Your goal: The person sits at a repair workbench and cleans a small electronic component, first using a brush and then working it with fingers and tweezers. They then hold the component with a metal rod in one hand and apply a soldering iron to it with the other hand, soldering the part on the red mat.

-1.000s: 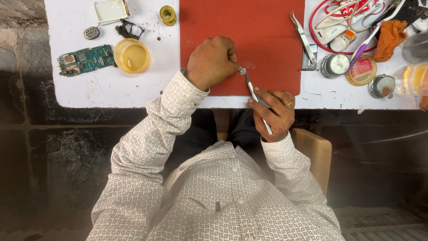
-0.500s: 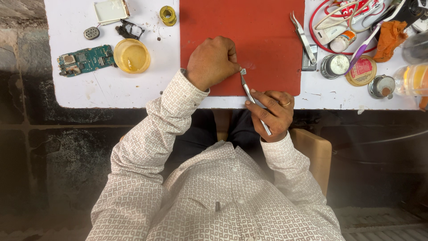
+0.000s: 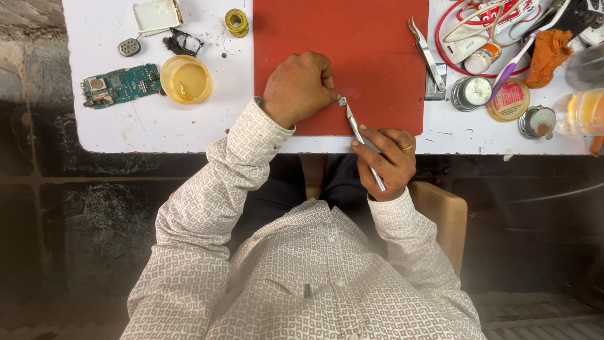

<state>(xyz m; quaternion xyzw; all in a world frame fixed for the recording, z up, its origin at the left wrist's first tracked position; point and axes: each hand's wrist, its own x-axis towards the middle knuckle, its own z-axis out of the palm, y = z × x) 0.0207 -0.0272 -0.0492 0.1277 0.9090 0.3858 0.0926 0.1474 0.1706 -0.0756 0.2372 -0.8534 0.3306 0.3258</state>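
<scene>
A person in a patterned shirt works at a white bench (image 3: 157, 129), both hands meeting at the near edge of a red mat (image 3: 371, 56). The right hand (image 3: 385, 162) grips a pair of slim metal tweezers (image 3: 360, 135), fingers closed round the shaft, the tips pinching a tiny grey component (image 3: 343, 101) just above the mat. The left hand (image 3: 299, 88) rests curled on the mat, its fingertips drawn together right at the component; whether they actually touch it cannot be told.

The work appears to be at a fine handling stage, with the small part held in the tweezer tips and steadied by the other hand. A next move would call for a steady grip and slow, small motion, since the part looks easy to drop or flick away.

On the left of the bench lie a green circuit board (image 3: 119, 85), a shallow yellow dish (image 3: 185, 79) and a roll of yellow tape (image 3: 237, 22). On the right sit a second pair of tweezers (image 3: 426, 53), round tins (image 3: 473, 93) and an orange cloth (image 3: 546, 53).
</scene>
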